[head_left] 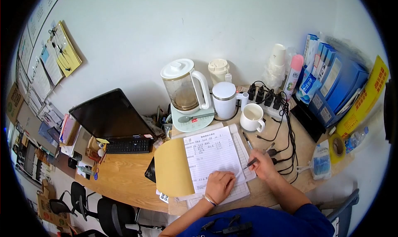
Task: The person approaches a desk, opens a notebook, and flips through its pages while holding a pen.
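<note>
My right hand (263,165) is closed on a dark pen (252,162), held slantwise at the right edge of a notebook. My left hand (220,187) lies palm down on the lower part of the page, fingers together and resting on the paper. The notebook (211,154) lies open, with a lined page of handwriting near its top and a few lines lower down. Its yellow cover (173,168) is folded out to the left. Printed table sheets (241,191) show beneath it. A second pen (247,140) lies just above my right hand.
Behind the notebook stand a glass kettle (182,92) on its base, a lidded white mug (224,102) and an open white cup (251,119). Black cables (286,133) run from a power strip on the right. Blue binders (338,83) stand far right; a monitor (112,114) and keyboard (129,145) are left.
</note>
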A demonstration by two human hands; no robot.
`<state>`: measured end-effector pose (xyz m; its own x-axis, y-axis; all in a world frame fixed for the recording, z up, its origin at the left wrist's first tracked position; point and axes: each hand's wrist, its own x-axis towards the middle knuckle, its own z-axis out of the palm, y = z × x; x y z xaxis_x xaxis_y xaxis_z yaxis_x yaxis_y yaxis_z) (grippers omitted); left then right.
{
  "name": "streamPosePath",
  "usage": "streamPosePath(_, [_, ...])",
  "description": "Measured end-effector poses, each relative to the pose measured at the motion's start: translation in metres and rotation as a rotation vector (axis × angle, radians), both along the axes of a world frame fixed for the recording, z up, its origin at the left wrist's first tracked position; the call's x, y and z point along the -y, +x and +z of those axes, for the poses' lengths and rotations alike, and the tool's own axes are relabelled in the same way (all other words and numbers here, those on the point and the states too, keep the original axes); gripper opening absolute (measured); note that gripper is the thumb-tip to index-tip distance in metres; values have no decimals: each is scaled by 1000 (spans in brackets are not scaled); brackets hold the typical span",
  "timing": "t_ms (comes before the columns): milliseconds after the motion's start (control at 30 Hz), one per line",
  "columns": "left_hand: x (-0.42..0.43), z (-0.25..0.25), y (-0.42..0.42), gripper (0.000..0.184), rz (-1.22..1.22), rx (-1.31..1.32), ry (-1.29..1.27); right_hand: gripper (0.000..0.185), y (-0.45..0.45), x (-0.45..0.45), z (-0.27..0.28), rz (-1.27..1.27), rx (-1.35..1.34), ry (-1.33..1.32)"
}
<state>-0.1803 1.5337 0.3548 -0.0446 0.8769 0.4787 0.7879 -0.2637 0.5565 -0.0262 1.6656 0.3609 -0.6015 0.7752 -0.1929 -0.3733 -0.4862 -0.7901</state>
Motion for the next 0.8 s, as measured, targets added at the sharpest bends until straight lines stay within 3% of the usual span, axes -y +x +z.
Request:
streamPosePath(233, [9,4,-1,9,99,105,-41,37,1,0,1,80,-56,54])
streamPosePath(300, [19,15,-4,7,298,679,-144,38,1,2,2,66,-39,52])
streamPosePath(367, [29,7,-24,9,360,680,62,39,1,2,2,56,-24,51])
streamPosePath(567, [83,28,-67,6,561,820,350,39,-2,2,0,27,33,15])
streamPosePath(800, [140,0,-90,12,800,781,295,38,-4,2,-1,20,61,1])
